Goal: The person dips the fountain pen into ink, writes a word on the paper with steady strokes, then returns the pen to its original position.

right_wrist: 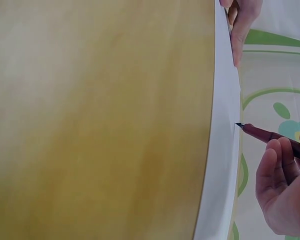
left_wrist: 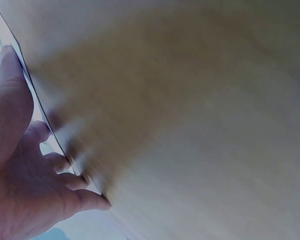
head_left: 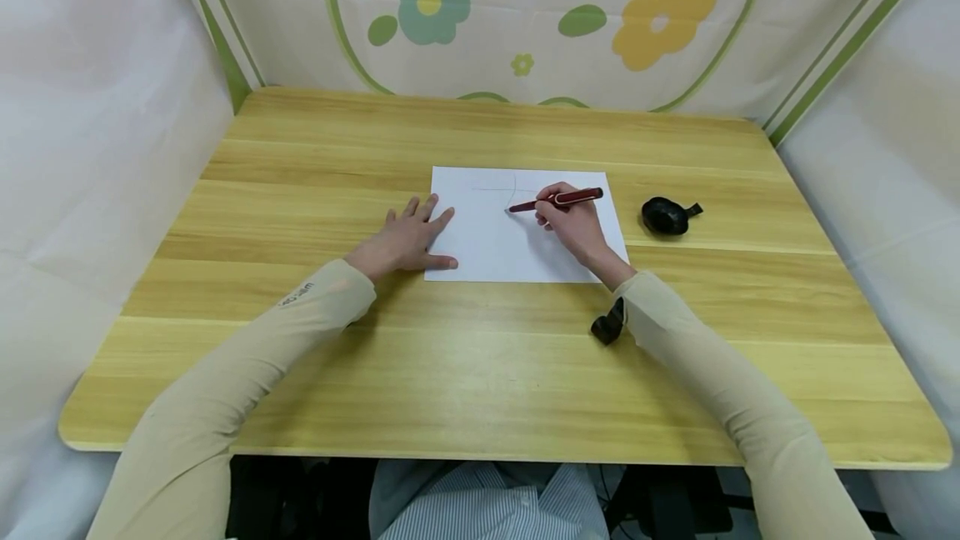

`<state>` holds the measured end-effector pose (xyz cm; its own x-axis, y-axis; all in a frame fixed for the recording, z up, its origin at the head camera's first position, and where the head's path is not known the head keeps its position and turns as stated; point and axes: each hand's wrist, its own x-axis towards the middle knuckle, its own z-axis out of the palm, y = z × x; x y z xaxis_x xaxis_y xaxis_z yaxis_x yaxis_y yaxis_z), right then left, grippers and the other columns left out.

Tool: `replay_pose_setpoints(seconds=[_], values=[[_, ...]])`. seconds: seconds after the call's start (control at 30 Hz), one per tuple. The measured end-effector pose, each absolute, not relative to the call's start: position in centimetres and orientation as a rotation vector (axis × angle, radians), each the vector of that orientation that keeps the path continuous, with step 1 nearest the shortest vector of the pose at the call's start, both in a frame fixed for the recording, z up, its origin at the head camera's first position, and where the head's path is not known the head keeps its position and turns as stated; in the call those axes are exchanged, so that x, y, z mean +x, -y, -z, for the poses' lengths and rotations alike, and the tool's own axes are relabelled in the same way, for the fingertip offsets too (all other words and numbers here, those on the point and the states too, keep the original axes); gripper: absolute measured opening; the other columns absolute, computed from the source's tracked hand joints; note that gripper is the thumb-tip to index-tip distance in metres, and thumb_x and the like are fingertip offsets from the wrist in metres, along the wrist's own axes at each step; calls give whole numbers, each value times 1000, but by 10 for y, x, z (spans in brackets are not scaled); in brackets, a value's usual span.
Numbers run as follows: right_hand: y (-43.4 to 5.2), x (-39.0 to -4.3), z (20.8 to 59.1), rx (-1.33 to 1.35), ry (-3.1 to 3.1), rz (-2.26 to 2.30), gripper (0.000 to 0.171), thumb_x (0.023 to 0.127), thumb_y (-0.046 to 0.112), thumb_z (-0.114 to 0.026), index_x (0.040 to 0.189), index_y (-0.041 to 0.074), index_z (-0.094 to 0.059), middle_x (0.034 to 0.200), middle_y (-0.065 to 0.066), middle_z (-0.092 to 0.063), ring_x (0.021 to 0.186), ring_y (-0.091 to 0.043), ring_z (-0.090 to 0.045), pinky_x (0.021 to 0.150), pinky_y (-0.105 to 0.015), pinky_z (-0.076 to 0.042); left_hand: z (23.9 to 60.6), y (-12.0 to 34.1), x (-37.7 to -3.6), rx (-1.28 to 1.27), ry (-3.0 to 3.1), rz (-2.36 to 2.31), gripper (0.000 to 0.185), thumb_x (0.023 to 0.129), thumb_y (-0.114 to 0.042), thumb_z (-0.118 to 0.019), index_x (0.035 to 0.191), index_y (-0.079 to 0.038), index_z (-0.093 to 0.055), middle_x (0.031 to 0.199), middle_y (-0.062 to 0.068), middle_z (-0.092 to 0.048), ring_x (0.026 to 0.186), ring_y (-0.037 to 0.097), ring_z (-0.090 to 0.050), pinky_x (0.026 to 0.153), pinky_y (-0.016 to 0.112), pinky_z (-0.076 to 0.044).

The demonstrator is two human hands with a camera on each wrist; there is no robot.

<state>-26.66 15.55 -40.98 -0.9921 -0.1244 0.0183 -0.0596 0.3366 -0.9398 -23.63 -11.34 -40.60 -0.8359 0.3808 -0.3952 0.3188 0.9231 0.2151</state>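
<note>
A white sheet of paper (head_left: pixel 480 248) lies on the wooden table, with a few thin lines drawn on its upper part. My left hand (head_left: pixel 408 237) rests with spread fingers over the paper's left edge; the left wrist view shows that hand (left_wrist: pixel 35 185) with its fingertips along the edge. Between thumb and fingers, my right hand (head_left: pixel 573 223) holds a dark red fountain pen (head_left: pixel 577 197), tilted, its nib at the end of a drawn line. In the right wrist view the pen's metal nib (right_wrist: pixel 240 125) meets the sheet, with the curled right hand (right_wrist: pixel 285 185) behind it.
To the right of the paper sits a small black rounded object (head_left: pixel 665 216) with a short tab. A black wrist device (head_left: pixel 609 325) hangs under the right cuff. The wooden table (head_left: pixel 465 373) ends at a white flowered curtain (head_left: pixel 495 15) behind, with white cloth on both sides.
</note>
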Motion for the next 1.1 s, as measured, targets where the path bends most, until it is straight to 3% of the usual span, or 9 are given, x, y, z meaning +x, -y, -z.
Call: replay_pose_setpoints(seconds=[1.1], values=[[-154, -258, 408, -205, -2479, 1772, 14, 89, 12, -58, 99, 3, -61, 74, 0, -64, 68, -8, -62, 61, -19, -51, 406, 113, -237, 522, -2656, -195, 90, 88, -59, -53, 154, -17, -7, 159, 18, 7, 144, 46, 3, 109, 69, -8]])
